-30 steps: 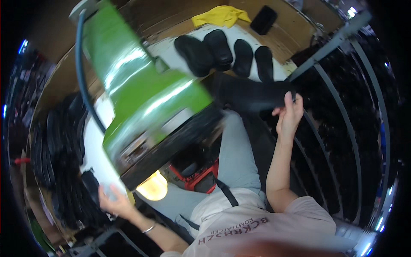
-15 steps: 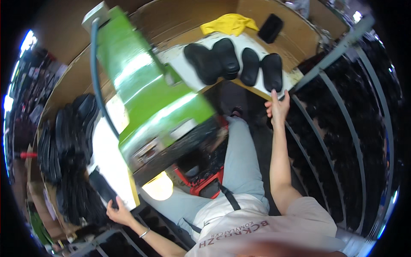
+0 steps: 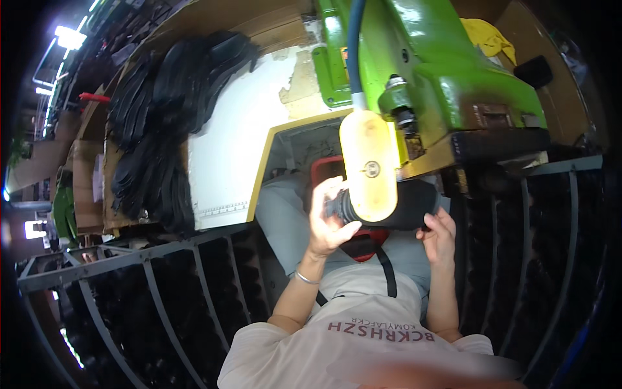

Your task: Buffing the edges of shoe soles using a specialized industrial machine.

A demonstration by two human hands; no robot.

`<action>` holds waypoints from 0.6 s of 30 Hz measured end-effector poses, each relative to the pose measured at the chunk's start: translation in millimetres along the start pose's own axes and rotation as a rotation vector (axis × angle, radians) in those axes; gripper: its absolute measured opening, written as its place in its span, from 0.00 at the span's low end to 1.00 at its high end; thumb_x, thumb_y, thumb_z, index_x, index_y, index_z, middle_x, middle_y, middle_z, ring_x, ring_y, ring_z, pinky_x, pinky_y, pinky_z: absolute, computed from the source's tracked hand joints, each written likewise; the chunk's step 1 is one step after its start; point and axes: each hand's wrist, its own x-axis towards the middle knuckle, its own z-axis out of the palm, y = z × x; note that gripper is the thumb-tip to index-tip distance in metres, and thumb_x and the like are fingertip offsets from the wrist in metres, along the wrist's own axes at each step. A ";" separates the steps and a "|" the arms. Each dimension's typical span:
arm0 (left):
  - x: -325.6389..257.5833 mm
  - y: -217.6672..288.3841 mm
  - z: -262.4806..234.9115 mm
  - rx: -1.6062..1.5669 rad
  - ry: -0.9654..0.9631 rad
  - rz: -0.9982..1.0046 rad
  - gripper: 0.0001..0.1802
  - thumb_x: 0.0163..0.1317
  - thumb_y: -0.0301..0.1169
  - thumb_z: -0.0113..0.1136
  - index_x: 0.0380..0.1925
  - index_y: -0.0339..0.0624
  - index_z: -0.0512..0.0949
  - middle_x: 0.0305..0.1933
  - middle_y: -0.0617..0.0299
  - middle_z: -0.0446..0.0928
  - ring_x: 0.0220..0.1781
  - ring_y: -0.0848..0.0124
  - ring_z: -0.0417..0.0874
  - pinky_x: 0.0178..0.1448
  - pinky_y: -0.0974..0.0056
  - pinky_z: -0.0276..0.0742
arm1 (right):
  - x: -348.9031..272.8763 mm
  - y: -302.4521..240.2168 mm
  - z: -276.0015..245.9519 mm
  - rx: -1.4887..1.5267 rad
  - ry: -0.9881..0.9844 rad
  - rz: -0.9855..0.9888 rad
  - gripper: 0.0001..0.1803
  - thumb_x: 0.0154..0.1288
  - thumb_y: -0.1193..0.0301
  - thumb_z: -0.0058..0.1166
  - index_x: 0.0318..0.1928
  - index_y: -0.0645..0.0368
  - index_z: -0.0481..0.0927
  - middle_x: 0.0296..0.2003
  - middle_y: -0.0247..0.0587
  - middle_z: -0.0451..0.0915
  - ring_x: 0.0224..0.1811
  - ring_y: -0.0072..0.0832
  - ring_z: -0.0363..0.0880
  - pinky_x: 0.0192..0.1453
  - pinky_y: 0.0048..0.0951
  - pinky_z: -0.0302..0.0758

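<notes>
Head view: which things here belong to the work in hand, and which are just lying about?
Apparently in use:
black sole, between left hand and right hand;
oval lamp over it;
green machine just beyond.

Apparently lying about:
yellow cloth;
black pad near the cloth;
black pieces piled at left, untouched; may belong too.

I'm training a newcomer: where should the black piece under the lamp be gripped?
Likely at both ends of the black piece, left hand and right hand coming from the near side: it stretches sideways, the yellow lamp hiding its middle.
</notes>
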 end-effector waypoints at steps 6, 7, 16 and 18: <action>-23.3 -59.9 58.4 -0.184 0.056 -0.276 0.23 0.58 0.21 0.59 0.54 0.33 0.67 0.51 0.59 0.73 0.52 0.73 0.74 0.57 0.67 0.70 | -56.7 23.4 -6.0 0.068 -0.016 0.030 0.34 0.41 0.85 0.55 0.56 0.67 0.69 0.51 0.44 0.76 0.56 0.35 0.73 0.62 0.34 0.69; -22.6 -62.7 62.7 -0.157 0.010 -0.326 0.18 0.61 0.23 0.57 0.52 0.31 0.71 0.47 0.59 0.76 0.47 0.74 0.77 0.54 0.67 0.73 | -62.4 30.6 -9.7 0.078 -0.035 0.049 0.35 0.41 0.87 0.55 0.57 0.65 0.69 0.52 0.43 0.75 0.58 0.34 0.71 0.64 0.34 0.66; 37.4 21.6 92.2 0.519 -0.027 -0.151 0.04 0.56 0.24 0.63 0.29 0.33 0.80 0.22 0.70 0.76 0.23 0.86 0.69 0.26 0.77 0.65 | -56.6 43.6 17.6 0.139 -0.159 0.135 0.33 0.48 0.84 0.61 0.58 0.64 0.67 0.50 0.40 0.73 0.54 0.29 0.72 0.59 0.30 0.69; 23.6 2.4 82.2 0.439 0.019 0.018 0.04 0.55 0.21 0.62 0.24 0.33 0.78 0.20 0.71 0.74 0.22 0.87 0.67 0.24 0.78 0.61 | -58.3 42.8 19.7 0.047 -0.129 0.075 0.31 0.48 0.83 0.62 0.56 0.68 0.69 0.48 0.42 0.75 0.49 0.30 0.76 0.56 0.29 0.71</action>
